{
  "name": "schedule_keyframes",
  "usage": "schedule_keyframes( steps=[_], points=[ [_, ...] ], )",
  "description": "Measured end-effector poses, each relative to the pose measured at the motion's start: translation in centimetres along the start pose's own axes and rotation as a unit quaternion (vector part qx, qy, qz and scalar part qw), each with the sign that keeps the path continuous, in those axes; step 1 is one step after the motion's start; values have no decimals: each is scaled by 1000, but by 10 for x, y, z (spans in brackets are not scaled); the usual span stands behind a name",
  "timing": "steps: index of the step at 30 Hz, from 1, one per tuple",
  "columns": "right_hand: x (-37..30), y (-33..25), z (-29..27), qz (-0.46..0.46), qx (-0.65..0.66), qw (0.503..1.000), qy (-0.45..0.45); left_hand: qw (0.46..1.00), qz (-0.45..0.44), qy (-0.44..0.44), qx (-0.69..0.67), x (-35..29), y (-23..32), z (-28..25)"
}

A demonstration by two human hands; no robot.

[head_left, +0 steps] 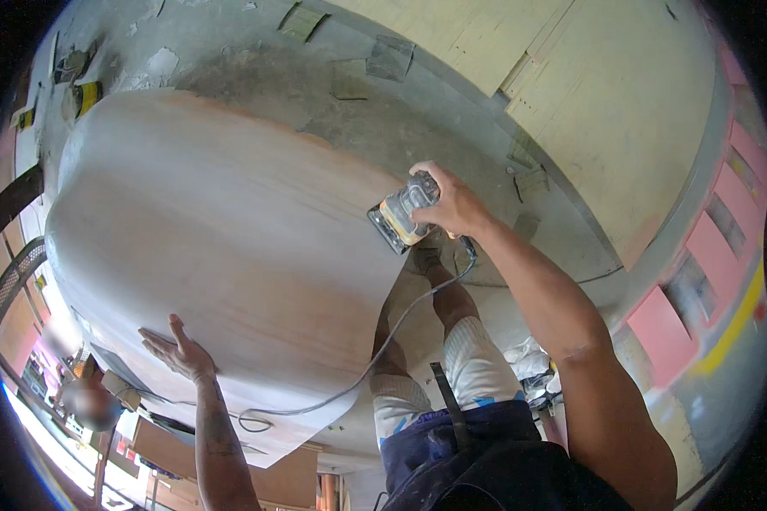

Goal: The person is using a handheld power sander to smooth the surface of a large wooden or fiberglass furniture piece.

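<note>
A large, smooth, rounded panel (222,221), whitish with pinkish-brown tinges, spreads across the left and middle of the head view. My right hand (443,200) grips an electric sander (407,204), grey and yellow, from above. The sander is at the panel's right edge, its pad tilted; whether the pad touches the surface I cannot tell. A grey cord (383,349) runs from the tool past my legs and loops on the panel's near part. My left hand (179,349) is spread at the panel's lower left, palm side toward it, holding nothing.
Beyond the panel lies a grey, stained concrete floor (256,77) with several greenish patches. Large pale boards (605,128) lie at the upper right, and pink rectangles (660,328) line the far right. Cardboard (285,477) and clutter stand at the lower left, where people are visible.
</note>
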State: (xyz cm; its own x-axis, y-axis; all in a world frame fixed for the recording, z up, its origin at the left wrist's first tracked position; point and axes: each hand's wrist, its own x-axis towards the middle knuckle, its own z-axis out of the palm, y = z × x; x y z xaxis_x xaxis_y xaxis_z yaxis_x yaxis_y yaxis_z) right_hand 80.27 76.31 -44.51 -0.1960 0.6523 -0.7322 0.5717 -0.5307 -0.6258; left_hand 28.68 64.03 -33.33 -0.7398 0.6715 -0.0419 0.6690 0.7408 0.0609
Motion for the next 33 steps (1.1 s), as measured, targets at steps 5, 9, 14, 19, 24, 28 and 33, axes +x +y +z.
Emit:
schedule_keyframes(
  steps=[5,9,14,19,24,28,33],
  points=[
    [-21,-55,48,-127,-109,985,30,1000,2,15,14,-1,-3,-2],
    [-47,-102,105,-198,-173,963,58,1000,-4,14,26,-5,7,-1],
    [-22,-156,142,-246,-216,943,58,998,-35,12,41,-10,18,-3],
    [44,-222,163,-264,-236,931,91,998,-62,-5,33,-13,25,-4],
    [94,-280,181,-248,-281,923,84,998,-62,-6,27,-13,27,-10],
    [95,-276,180,-262,-283,917,102,998,-60,-7,31,-12,31,-10],
    [28,-205,161,-276,-269,921,60,998,-59,-8,21,-13,30,-7]
  ],
)
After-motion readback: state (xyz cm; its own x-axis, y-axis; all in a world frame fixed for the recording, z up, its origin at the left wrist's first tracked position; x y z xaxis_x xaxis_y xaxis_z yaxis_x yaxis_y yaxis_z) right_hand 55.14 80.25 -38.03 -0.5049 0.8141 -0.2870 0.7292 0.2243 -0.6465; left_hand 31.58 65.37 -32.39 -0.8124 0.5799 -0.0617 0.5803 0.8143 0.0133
